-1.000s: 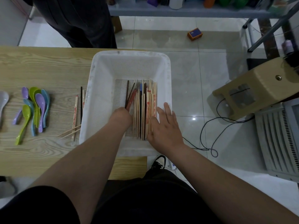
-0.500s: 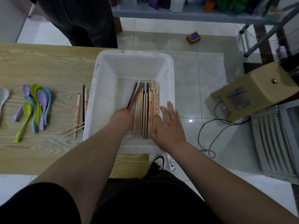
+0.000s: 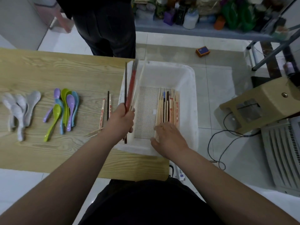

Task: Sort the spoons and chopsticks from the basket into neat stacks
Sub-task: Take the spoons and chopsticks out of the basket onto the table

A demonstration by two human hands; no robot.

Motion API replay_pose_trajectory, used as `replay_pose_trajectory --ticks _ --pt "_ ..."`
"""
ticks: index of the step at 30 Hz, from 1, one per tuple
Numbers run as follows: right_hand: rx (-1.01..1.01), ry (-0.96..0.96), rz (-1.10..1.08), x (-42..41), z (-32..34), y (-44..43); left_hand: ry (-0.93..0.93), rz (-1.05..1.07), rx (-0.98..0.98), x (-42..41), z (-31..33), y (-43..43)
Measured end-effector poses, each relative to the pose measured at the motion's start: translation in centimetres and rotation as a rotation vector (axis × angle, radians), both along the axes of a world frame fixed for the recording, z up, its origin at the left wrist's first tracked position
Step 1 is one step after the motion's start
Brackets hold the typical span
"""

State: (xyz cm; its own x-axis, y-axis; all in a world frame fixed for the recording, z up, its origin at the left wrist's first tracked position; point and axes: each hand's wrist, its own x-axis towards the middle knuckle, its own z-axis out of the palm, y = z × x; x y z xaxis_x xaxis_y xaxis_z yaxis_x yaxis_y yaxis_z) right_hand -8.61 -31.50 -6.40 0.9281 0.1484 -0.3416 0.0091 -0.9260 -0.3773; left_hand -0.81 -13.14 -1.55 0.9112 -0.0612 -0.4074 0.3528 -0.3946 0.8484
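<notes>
Gripping a chopstick bundle [image 3: 131, 88], your L hand [image 3: 121, 122] hangs over the basket [image 3: 193, 88] rim at 9 o'clock; R hand [image 3: 168, 137] rests flat on loose chopsticks [image 3: 168, 106] inside, 3 o'clock side. Spoons [image 3: 65, 109] on table [image 3: 65, 70].

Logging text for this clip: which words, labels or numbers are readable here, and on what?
No text is readable.
Red print on basket chopsticks: too small.
Red print on table chopsticks: too small.
Label on orange box: blurred.
Labels on shelf bottles: blurred.
Held chopsticks: motion-blurred, no print made out.
</notes>
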Motion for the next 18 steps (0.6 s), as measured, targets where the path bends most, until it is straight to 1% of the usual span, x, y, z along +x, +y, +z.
replay_pose_trajectory --ticks 1,4,6,8,11,15,18 --pt "0.042 0.050 0.005 0.1 0.1 1.4 -0.016 0.043 0.025 0.2 0.0 1.6" --pt "0.119 0.222 -0.030 0.6 0.5 5.2 -0.020 0.086 0.269 1.0 -2.0 7.1" --pt "0.111 0.257 -0.047 1.1 0.6 7.1 0.050 0.078 0.404 1.5 -4.5 10.7" --pt "0.060 0.268 -0.047 1.3 0.4 8.2 0.122 0.034 0.500 1.8 -7.2 13.3" --pt "-0.004 0.250 -0.100 1.4 -0.2 8.7 0.141 -0.066 0.574 2.2 -9.4 15.2" --pt "-0.048 0.208 -0.151 1.3 -0.4 9.1 0.124 -0.175 0.576 3.3 -11.1 15.9" --pt "-0.058 0.196 -0.192 1.2 -0.5 9.4 0.044 -0.276 0.629 3.2 -11.8 16.3"
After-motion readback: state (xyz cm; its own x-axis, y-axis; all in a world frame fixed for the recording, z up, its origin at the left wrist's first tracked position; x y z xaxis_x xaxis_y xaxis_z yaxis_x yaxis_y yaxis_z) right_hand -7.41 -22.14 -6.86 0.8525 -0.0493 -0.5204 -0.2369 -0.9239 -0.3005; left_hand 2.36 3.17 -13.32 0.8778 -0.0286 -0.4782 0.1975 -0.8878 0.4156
